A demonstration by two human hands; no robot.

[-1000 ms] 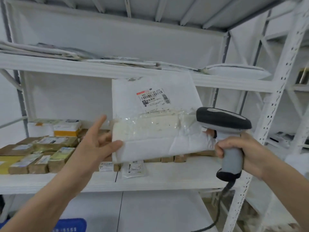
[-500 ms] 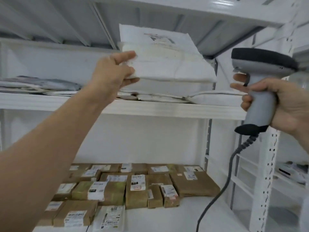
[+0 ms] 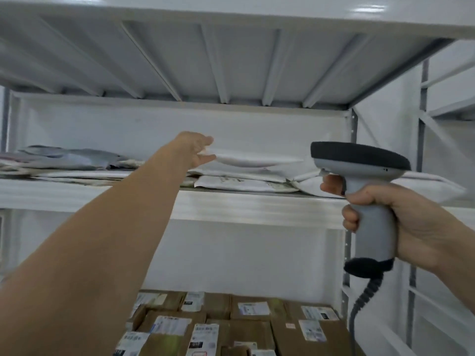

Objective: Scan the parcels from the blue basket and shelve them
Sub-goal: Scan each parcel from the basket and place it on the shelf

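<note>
My left hand (image 3: 196,150) reaches up to the upper shelf (image 3: 257,206) and pinches the left edge of a white padded parcel (image 3: 257,159). The parcel lies flat on top of a pile of white mailers (image 3: 244,183) on that shelf. My right hand (image 3: 411,227) grips the handle of a grey barcode scanner (image 3: 372,240), held upright in front of the shelf's right end, its black head level with the parcel. The blue basket is out of view.
Grey and white flat mailers (image 3: 72,158) cover the left part of the upper shelf. Several brown labelled boxes (image 3: 244,322) fill the shelf below. The scanner's coiled cable (image 3: 359,304) hangs beside the rack's right upright (image 3: 347,253).
My left hand has carried the white parcel from in front of the scanner up onto the pile on the upper shelf. The camera has tilted upward, and the scanner stayed in my right hand.
</note>
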